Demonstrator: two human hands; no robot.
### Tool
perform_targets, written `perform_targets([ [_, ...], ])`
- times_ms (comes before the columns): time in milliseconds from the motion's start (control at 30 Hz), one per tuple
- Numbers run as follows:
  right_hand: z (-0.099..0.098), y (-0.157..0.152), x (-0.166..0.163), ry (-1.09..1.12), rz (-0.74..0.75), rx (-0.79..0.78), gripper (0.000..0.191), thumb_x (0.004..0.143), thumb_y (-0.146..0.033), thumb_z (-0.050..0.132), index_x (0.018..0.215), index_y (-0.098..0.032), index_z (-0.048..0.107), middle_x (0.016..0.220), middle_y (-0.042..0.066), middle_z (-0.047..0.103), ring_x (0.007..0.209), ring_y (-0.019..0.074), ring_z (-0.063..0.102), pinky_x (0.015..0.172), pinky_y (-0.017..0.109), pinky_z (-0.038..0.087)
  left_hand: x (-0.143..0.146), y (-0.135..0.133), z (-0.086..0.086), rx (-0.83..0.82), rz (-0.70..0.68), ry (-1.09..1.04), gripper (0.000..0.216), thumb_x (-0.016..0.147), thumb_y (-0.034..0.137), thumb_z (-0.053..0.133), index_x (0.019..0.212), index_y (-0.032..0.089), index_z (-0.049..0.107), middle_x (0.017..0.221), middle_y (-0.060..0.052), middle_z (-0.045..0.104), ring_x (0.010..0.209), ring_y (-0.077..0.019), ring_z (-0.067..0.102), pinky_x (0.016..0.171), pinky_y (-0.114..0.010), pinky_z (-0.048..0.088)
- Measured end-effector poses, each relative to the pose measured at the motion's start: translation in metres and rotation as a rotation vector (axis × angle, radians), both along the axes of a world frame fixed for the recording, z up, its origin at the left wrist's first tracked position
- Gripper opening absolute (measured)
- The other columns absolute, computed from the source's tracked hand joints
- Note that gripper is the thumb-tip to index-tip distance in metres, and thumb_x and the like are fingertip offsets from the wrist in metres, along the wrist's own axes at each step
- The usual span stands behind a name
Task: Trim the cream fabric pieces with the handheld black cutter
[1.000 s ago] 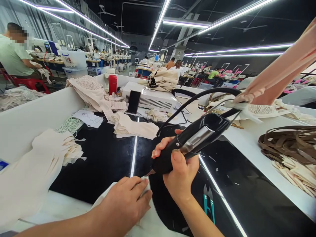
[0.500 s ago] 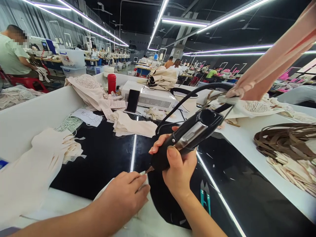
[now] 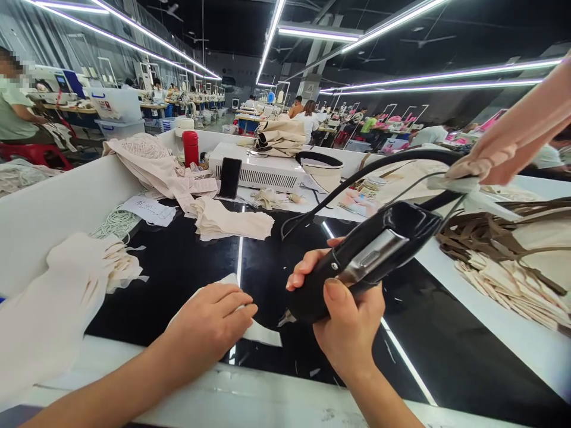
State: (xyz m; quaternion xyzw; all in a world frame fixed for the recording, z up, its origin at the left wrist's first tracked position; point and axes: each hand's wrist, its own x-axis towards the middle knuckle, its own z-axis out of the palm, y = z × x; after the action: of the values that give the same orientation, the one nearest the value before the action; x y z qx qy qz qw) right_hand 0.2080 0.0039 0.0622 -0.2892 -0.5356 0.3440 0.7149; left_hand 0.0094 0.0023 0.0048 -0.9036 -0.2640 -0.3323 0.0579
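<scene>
My right hand (image 3: 343,321) is wrapped round a black corded hand tool (image 3: 361,258) with a metal plate on its side; its small tip points down-left just above the black table top (image 3: 187,273). A thick black cable (image 3: 357,175) arcs up from the tool to the right. My left hand (image 3: 209,324) lies flat, fingers together, pressing a small cream fabric piece (image 3: 254,330) onto the black surface just left of the tool's tip.
A stack of cream fabric (image 3: 66,291) lies at left, more folded pieces (image 3: 227,223) beyond. A white machine (image 3: 259,169), a phone (image 3: 230,177) and a red flask (image 3: 191,148) stand at the back. Brown straps (image 3: 486,238) pile at right. Pink cloth (image 3: 517,137) hangs upper right. Other workers sit behind.
The view has shifted so the table edge shows near me. My left hand and the fabric piece slid left and farther onto the black surface; the tool lifted slightly away from the fabric.
</scene>
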Motion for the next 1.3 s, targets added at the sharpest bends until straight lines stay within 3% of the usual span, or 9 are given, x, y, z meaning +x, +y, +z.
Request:
perform_targets([
  [200, -0.003, -0.005, 0.001, 0.015, 0.0, -0.014, 0.038, 0.087, -0.044, 0.079, 0.117, -0.029, 0.061, 0.085, -0.003, 0.067, 0.063, 0.0126, 0.064, 0.058, 0.027, 0.057, 0.013, -0.014, 0.004, -0.044, -0.166, 0.061, 0.022, 0.109, 0.029, 0.049, 0.113, 0.015, 0.066, 0.102, -0.003, 0.073, 0.098, -0.0201, 0.067, 0.095, -0.036, 0.054],
  [433, -0.005, -0.007, 0.001, 0.038, -0.014, -0.025, 0.037, 0.086, -0.044, 0.08, 0.114, -0.029, 0.06, 0.084, -0.004, 0.068, 0.061, 0.0119, 0.065, 0.057, 0.026, 0.058, 0.015, -0.01, -0.01, -0.012, -0.131, 0.126, 0.03, 0.108, 0.039, 0.051, 0.116, 0.014, 0.065, 0.1, -0.005, 0.071, 0.095, -0.0225, 0.067, 0.097, -0.039, 0.053],
  [700, -0.008, -0.006, 0.0, 0.045, -0.001, -0.005, 0.029, 0.087, -0.041, 0.079, 0.106, -0.028, 0.061, 0.085, -0.003, 0.068, 0.062, 0.0114, 0.065, 0.057, 0.025, 0.058, 0.014, -0.011, -0.008, -0.023, -0.125, 0.132, 0.035, 0.112, 0.037, 0.04, 0.115, 0.013, 0.064, 0.098, -0.005, 0.07, 0.09, -0.0217, 0.067, 0.091, -0.037, 0.055],
  [1067, -0.008, -0.005, 0.0, 0.053, -0.001, -0.018, 0.037, 0.086, -0.042, 0.08, 0.114, -0.027, 0.06, 0.084, -0.003, 0.067, 0.062, 0.013, 0.064, 0.056, 0.027, 0.058, 0.014, -0.01, -0.01, -0.085, -0.112, 0.175, 0.028, 0.107, 0.038, 0.056, 0.118, 0.014, 0.063, 0.1, -0.006, 0.07, 0.093, -0.0223, 0.067, 0.091, -0.037, 0.056],
  [1300, -0.006, -0.004, -0.003, 0.027, -0.013, -0.026, 0.03, 0.089, -0.038, 0.076, 0.113, -0.029, 0.06, 0.083, -0.004, 0.068, 0.062, 0.0124, 0.065, 0.056, 0.026, 0.057, 0.014, -0.011, -0.011, -0.104, -0.118, 0.176, 0.029, 0.106, 0.038, 0.058, 0.119, 0.013, 0.062, 0.1, -0.006, 0.069, 0.093, -0.0228, 0.067, 0.09, -0.038, 0.056],
])
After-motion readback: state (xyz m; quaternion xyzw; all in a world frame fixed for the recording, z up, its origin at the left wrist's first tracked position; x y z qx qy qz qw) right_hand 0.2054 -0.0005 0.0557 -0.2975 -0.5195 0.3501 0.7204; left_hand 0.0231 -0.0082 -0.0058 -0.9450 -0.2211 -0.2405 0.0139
